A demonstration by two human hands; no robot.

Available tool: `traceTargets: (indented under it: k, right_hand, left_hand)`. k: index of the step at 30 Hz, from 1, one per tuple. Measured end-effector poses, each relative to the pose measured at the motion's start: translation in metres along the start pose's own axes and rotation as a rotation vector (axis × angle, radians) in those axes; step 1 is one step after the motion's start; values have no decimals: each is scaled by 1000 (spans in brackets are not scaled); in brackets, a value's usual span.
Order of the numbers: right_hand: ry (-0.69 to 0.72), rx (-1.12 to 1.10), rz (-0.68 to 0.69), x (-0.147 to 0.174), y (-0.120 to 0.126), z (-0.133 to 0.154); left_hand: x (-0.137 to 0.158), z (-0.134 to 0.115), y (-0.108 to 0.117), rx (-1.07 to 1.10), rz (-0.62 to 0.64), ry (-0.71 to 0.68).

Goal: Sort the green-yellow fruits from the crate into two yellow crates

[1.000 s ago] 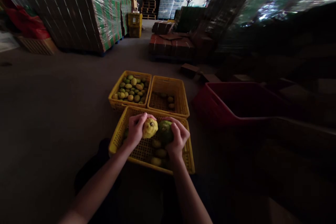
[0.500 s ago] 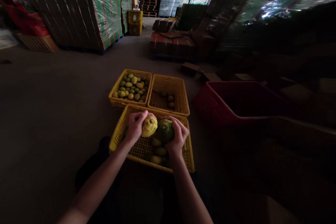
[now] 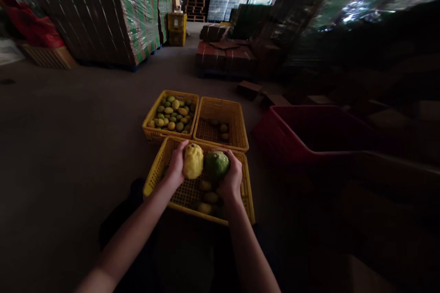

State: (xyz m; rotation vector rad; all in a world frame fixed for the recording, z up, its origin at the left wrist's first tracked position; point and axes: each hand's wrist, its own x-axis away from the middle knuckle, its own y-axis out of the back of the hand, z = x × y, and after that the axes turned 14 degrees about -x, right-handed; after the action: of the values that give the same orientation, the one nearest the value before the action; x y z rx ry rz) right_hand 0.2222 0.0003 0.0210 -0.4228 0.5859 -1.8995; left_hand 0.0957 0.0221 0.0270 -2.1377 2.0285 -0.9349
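Note:
My left hand (image 3: pixel 176 165) is closed round a yellow, bumpy citrus fruit (image 3: pixel 193 161). A green citrus fruit (image 3: pixel 217 165) sits in my right hand (image 3: pixel 233 176), its fingers wrapped about the far and right sides. The two fruits are side by side above the near yellow crate (image 3: pixel 158 182). Several duller fruits (image 3: pixel 210 198) lie in that crate, partly hidden by my right hand and wrist. Behind it on the left, another yellow crate (image 3: pixel 145 129) is filled with green and yellow fruit (image 3: pixel 172 114). Beside that stands a third yellow crate (image 3: pixel 237 121) with a few fruits (image 3: pixel 224 128).
To the right is a large dark red bin (image 3: pixel 292 139). Cardboard pieces (image 3: pixel 249 88) lie behind it on the floor. Farther back are strapped cartons on a pallet (image 3: pixel 225 57), and at left a tall wrapped stack of boxes (image 3: pixel 135 23). The right side is very dark.
My left hand has turned the yellow fruit, so its stem end now points up and its side shows. My right hand has tipped the green fruit slightly upward. The crates are unchanged.

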Motion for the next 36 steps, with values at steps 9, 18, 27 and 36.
traceTargets:
  k: [9, 18, 27, 36]
  right_hand:
    - [-286, -330, 4, -10, 10, 0]
    - [-692, -334, -178, -5, -6, 11]
    - [-510, -433, -185, -15, 3, 1]
    - [-522, -430, -120, -12, 5, 14]
  left_hand:
    - [-6, -11, 2, 323, 8, 320]
    - [-10, -11, 5, 397, -79, 402]
    - [-15, -10, 12, 441, -104, 336]
    - [-5, -16, 7, 459, 111, 320]
